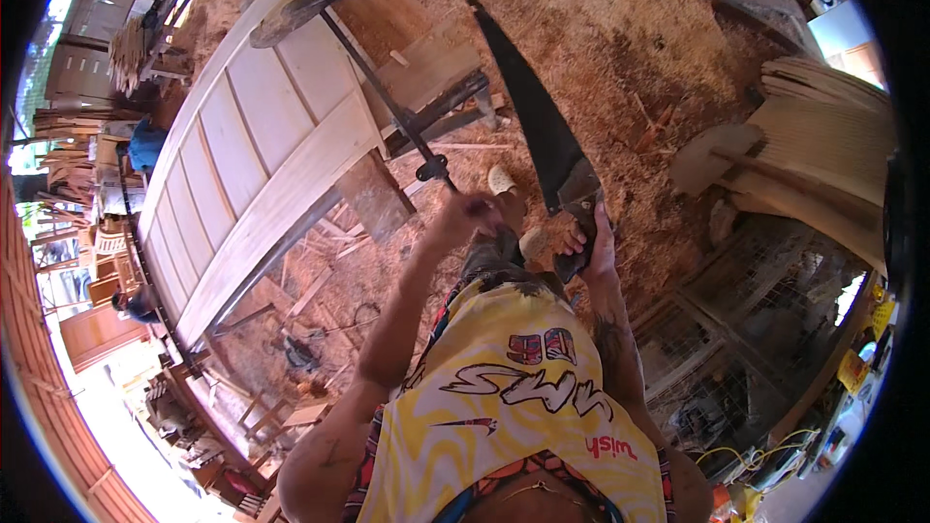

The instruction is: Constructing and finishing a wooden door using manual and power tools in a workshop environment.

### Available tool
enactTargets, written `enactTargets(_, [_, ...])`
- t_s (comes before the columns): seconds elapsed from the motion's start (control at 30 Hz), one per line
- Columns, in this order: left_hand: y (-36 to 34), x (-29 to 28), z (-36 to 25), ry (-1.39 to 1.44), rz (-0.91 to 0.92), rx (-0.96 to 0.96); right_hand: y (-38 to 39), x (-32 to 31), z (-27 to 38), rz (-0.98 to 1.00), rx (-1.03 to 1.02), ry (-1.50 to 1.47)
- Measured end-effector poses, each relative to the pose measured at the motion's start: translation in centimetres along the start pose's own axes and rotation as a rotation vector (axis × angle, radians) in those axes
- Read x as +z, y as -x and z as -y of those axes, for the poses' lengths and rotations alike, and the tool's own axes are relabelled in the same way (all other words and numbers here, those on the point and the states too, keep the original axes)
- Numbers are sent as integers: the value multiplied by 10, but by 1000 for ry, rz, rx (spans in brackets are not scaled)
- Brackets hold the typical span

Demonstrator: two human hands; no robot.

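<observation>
While the wooden door panel (262, 150) lies flat across its supports and fills the upper left of the view, everything else can be placed from it. It is a big framed piece of pale boards, and I judge it heavy and stiff, best lifted by its long outer rails rather than by the thin inset boards. A long metal bar clamp (373, 77) runs across its near end, with the screw handle (433, 169) hanging just past the panel's edge.

To the right of the panel, over the sawdust-covered ground (620, 58), the handsaw (542, 131) points up and away. Its dark blade looks thin and springy, light for its length, sharp along the toothed edge; the handle is the only sound place to grip it. The right hand (584, 237) is closed around that handle. The left hand (465, 215) sits just below the clamp's screw handle, fingers curled together; whether it grips anything I cannot tell.
</observation>
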State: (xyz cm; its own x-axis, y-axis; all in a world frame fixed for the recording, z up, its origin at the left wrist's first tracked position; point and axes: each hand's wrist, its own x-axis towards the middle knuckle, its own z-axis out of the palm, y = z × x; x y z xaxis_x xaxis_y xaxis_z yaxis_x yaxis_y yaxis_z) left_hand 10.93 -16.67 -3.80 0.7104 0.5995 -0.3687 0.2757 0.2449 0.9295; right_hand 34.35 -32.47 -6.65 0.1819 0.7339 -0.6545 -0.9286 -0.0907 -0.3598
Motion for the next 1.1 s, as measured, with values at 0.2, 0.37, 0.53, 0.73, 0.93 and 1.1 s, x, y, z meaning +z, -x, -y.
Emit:
enactTargets(0.2, [-56, -119, -25, -385, -838, 199, -32, -13, -73, 35, 219, 88])
enactTargets(0.37, [-111, -213, -10, -898, -935, 515, -27, 10, -83, 21, 266, 115])
enactTargets(0.53, [-146, -198, -12, -706, -935, 188, 27, -34, -66, -69, 181, 138])
enactTargets(0.73, [-158, -198, -10, -814, -970, 322, -102, 98, -63, -23, 140, 285])
enactTargets(0.93, [-158, -212, 4, -908, -980, 269, -128, 95, -75, -70, 225, 261])
enactTargets(1.1, [-152, -208, -9, -901, -964, 278, -19, 45, -32, -78, 249, 290])
